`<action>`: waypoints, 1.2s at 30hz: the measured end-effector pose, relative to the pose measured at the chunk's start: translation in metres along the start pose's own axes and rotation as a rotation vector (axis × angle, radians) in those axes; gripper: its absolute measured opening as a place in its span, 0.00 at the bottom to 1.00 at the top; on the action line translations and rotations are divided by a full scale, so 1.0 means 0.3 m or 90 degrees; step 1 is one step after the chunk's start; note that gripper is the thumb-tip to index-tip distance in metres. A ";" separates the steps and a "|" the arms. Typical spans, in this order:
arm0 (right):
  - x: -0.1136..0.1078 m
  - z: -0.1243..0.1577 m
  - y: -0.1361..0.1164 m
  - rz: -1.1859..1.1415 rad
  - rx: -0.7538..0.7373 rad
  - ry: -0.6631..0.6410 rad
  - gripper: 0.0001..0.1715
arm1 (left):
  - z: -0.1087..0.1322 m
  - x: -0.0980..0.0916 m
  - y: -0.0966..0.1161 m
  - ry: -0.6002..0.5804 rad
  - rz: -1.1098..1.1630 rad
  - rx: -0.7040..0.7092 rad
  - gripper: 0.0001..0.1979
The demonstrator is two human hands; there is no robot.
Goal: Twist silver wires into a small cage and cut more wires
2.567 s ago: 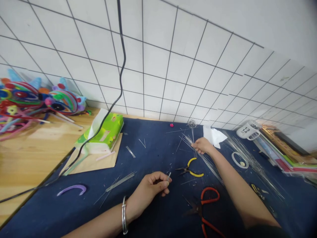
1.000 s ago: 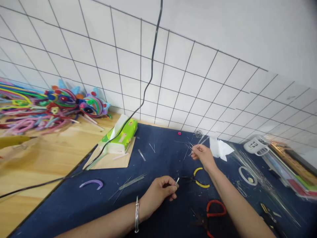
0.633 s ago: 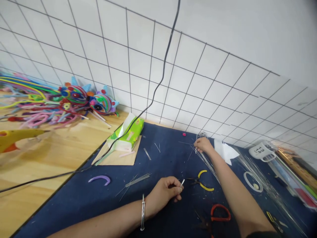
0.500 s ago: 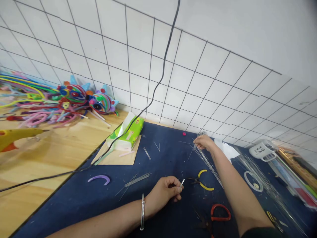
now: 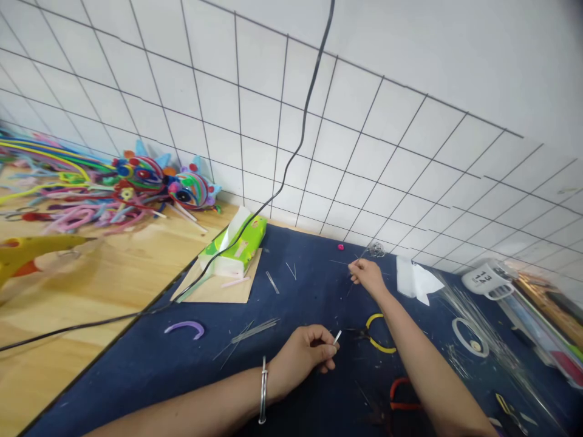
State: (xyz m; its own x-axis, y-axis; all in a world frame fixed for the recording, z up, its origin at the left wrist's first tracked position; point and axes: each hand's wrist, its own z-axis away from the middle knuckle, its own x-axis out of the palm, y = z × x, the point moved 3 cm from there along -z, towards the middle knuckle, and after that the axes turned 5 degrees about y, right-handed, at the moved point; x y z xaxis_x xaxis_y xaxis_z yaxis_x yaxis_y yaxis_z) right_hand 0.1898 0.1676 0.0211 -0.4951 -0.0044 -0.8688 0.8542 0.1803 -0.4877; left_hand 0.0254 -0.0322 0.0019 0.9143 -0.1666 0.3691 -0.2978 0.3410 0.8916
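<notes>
My left hand (image 5: 306,355), with a silver bangle at the wrist, pinches a short whitish strip (image 5: 337,337) between thumb and fingertips above the dark blue mat (image 5: 150,364). Farther off, my right hand (image 5: 365,275) has its fingers closed among thin wires near the wall; what lies between the fingertips is too small to name. Yellow-handled pliers (image 5: 381,334) rest between the hands, partly beside my right forearm. Red-handled pliers (image 5: 401,394) sit nearer, partly behind that forearm. Loose thin wires (image 5: 255,331) lie left of my left hand.
A green tissue pack (image 5: 246,243) sits on brown paper at the back. A black cord (image 5: 291,161) crosses the view. Right: white tissue (image 5: 416,280), a mug (image 5: 487,279), long wires, a tape ring (image 5: 470,337). Left: a yellow glue gun (image 5: 31,252) and colourful pipe-cleaner pieces (image 5: 91,200).
My right hand has moved slightly left and nearer, away from the tangled wire by the wall. Its forearm now covers part of the red-handled pliers. My left hand stays nearly still.
</notes>
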 end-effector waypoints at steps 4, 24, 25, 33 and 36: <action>-0.061 -0.055 -0.003 0.160 -0.027 0.015 0.17 | 0.002 0.000 0.002 -0.009 0.004 0.005 0.09; -0.037 0.020 -0.165 0.439 -0.311 -0.102 0.11 | 0.003 0.000 -0.005 -0.010 -0.018 0.003 0.09; -0.036 0.046 -0.173 0.411 -0.328 -0.120 0.11 | 0.005 0.001 -0.004 -0.017 -0.028 0.006 0.09; -0.030 0.158 -0.154 0.123 -0.238 -0.185 0.09 | 0.024 0.014 -0.014 -0.060 -0.087 0.042 0.07; -0.048 0.164 -0.100 -0.015 -0.112 -0.185 0.15 | 0.026 0.011 0.000 -0.041 -0.108 0.065 0.06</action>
State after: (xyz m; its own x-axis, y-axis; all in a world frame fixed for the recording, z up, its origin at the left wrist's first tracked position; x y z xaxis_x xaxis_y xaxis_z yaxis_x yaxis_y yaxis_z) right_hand 0.1789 0.1139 0.0441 -0.4260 -0.2867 -0.8581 0.7905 0.3433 -0.5071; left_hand 0.0263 -0.0400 0.0053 0.9350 -0.2741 0.2250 -0.1710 0.2074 0.9632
